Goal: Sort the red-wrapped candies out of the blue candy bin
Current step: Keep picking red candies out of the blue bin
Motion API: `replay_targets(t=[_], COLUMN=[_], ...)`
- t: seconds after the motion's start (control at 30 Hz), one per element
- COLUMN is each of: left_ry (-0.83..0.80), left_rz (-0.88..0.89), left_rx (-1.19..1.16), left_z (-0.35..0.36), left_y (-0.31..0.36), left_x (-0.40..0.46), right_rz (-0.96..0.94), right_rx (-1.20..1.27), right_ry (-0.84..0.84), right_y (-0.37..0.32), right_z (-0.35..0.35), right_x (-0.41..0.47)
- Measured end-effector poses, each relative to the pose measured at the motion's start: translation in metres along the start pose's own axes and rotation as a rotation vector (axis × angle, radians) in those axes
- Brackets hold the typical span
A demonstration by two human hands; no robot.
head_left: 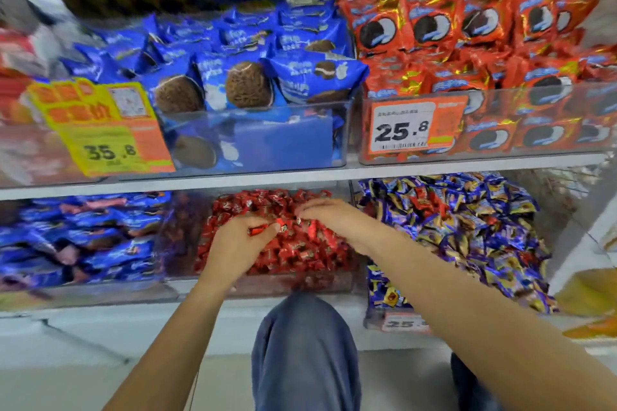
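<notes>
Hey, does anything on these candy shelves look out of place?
Yes. A few red-wrapped candies lie mixed among the blue and gold wrappers in the blue candy bin, right of the red candy bin. Both hands are over the red bin; the left hand pinches one red candy.

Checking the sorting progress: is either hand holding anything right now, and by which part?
The left hand pinches a red-wrapped candy by its end. The right hand rests on the red candies; any hold is unclear.
</notes>
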State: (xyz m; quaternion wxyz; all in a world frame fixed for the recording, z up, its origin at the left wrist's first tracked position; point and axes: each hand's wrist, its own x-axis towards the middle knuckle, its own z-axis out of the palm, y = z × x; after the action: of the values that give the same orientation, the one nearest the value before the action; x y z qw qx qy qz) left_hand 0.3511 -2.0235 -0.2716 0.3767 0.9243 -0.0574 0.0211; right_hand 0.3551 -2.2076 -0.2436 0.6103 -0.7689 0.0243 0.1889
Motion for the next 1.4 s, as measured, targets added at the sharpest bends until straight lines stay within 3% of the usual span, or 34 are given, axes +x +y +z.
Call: replay_targets(t=[0.07, 0.17, 0.27, 0.37, 0.53, 0.67, 0.8, 0.9, 1.1, 1.27, 1.4], left_ry=[-0.041, -0.139, -0.086, -0.050, -0.171, -0.197, -0.313, -0.379, -0.345, -0.321, -0.270], left_rz=[-0.139, -0.355, -0.408, -0.336, -0.007, 0.288, 0.460, 0.466, 0.479, 0.612, 0.586], left_rx=[-0.136, -0.596, -0.732, -0.603, -0.289, -0.053, 0.134, 0.284, 0.722, 0.709, 0.526], left_z=[-0.003, -0.007, -0.008, -0.003, 0.026, 0.068, 0.122, 0.156, 0.188, 0.194, 0.190], left_y=[-0.008, -0.010, -0.012, -0.009, 0.037, 0.093, 0.149, 0.172, 0.190, 0.188, 0.180], left_x=[0.008, 0.010, 0.006, -0.002, -0.017, -0.022, -0.007, 0.024, 0.053, 0.050, 0.049], right_rz=[0.076, 0.108, 0.026, -0.036, -0.115, -0.060, 0.041, 0.085, 0.050, 0.135, 0.025], right_rx=[0.016, 0.027, -0.029, -0.146, -0.412, -0.539, -0.635, -0.648, -0.683, -0.806, -0.900], right_ry=[-0.067, -0.050, -0.019, -0.011, 0.153, 0.358, 0.569, 0.592, 0.626, 0.762, 0.671], right_y=[-0.004, -0.007, -0.007, 0.003, 0.041, 0.079, 0.098, 0.106, 0.116, 0.138, 0.140], right_z=[0.011, 0.012, -0.008, -0.039, -0.101, -0.144, -0.170, -0.179, -0.189, -0.214, -0.218], right_x=[0.011, 0.008, -0.011, -0.042, -0.100, -0.132, -0.142, -0.139, -0.132, -0.124, -0.108])
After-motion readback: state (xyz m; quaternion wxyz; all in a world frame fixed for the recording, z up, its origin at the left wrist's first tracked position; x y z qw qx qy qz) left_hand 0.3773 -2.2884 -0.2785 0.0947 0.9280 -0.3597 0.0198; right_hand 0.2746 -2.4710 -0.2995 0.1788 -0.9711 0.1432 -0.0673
